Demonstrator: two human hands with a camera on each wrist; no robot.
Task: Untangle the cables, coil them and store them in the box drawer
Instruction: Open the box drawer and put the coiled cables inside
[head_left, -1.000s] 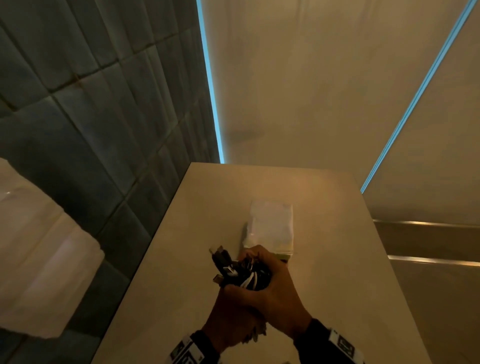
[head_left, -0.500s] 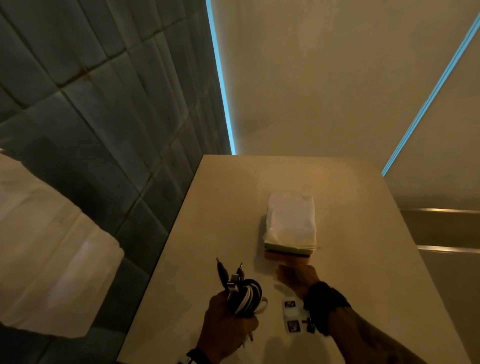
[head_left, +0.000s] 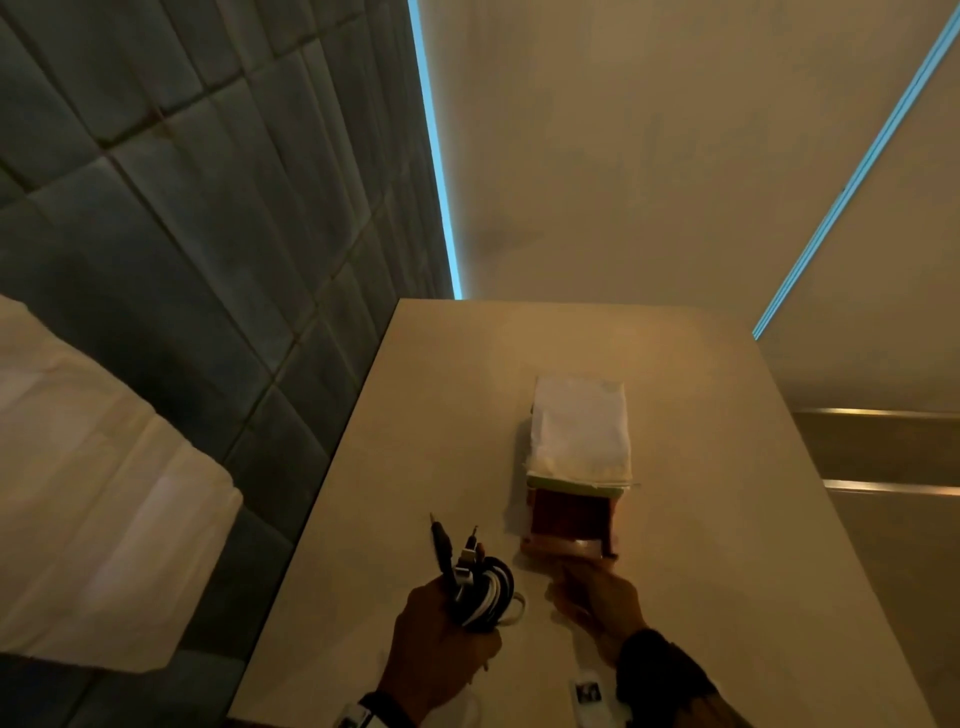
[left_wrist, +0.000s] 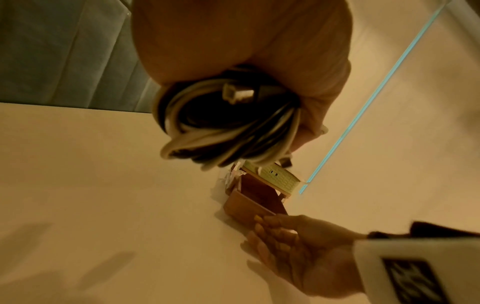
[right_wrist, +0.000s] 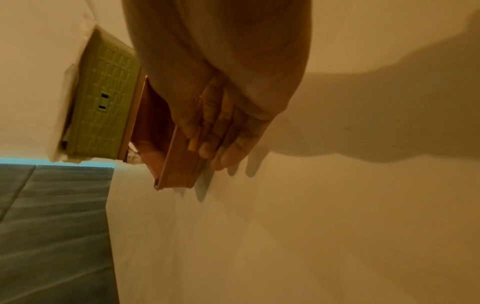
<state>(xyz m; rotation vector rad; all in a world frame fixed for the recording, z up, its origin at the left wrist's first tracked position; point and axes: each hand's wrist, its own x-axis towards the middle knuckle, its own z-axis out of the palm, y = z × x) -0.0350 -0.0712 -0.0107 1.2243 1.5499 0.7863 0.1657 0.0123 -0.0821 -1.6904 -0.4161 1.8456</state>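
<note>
My left hand (head_left: 441, 631) grips the cables (head_left: 480, 592), black and white strands wound into one tight coil, plugs sticking up toward 11 o'clock; fingers curled round the bundle. My right hand (head_left: 597, 597) meets the front panel of the drawer (head_left: 569, 519), which stands pulled out from the box (head_left: 579, 431) toward 6 o'clock. In the right wrist view the fingers (right_wrist: 221, 131) lie straight and pressed together along that panel; whether the thumb hooks it, I cannot tell. The coil hangs just at 9 o'clock of the open drawer, above the table, not yet inside.

By my reading, untangling and coiling are done and the drawer is open; what is left is to drop the coil in and push the drawer shut. What shows of the reddish drawer looks bare.

The box, pale green with a white cloth (head_left: 579, 415) over its top, sits mid-table (head_left: 415, 441), a smooth beige slab. A dark tiled wall (head_left: 208, 208) runs along 9 o'clock, a plain wall at 12, with blue light strips (head_left: 436, 156) on the walls. The room is dim and warm-lit.
</note>
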